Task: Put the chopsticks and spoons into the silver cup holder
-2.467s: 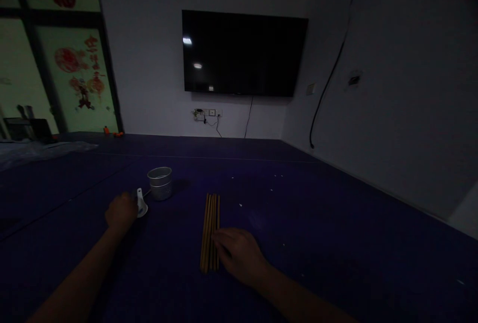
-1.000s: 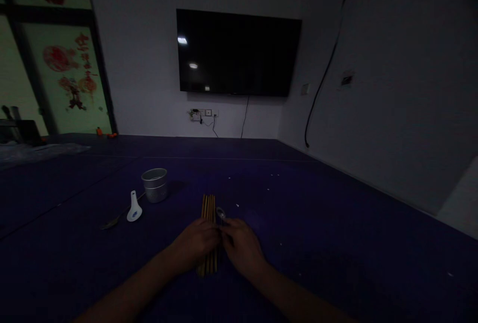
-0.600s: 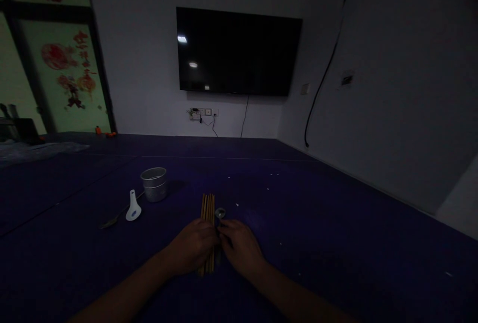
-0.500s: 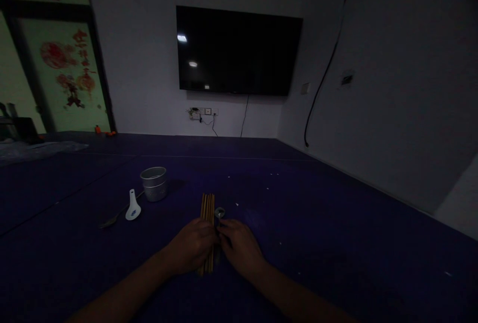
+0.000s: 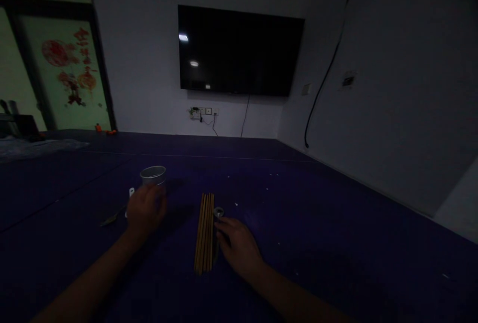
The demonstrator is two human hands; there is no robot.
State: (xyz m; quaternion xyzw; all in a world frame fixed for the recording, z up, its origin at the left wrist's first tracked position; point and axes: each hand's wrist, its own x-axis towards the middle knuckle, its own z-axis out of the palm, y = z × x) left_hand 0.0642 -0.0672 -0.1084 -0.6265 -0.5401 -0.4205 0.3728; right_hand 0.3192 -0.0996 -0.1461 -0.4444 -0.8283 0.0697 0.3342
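Note:
A row of wooden chopsticks [image 5: 204, 233] lies side by side on the dark blue surface [image 5: 317, 243]. Along its right side lies a metal spoon [image 5: 218, 212], round bowl at the far end. My right hand [image 5: 240, 249] has thumb and fingertips closed at the spoon's handle, which they partly hide. My left hand [image 5: 144, 211] hovers in front of a metal cup [image 5: 153, 175], fingers bent and apart, with nothing visible in them. Behind that hand, a white soup spoon [image 5: 131, 192] is mostly hidden. Left of it lies a metal fork [image 5: 109, 220], its handle partly covered.
Small white scraps [image 5: 236, 204] dot the surface to the right. Crumpled clear plastic [image 5: 37, 148] lies at the far left. A television [image 5: 241, 52] hangs on the back wall above sockets, and a black cable [image 5: 324, 81] runs down the right wall.
My left hand has left the chopsticks and moved left to the cup and white spoon. Earlier it came from beside that white spoon. My right hand has stayed at the metal spoon.

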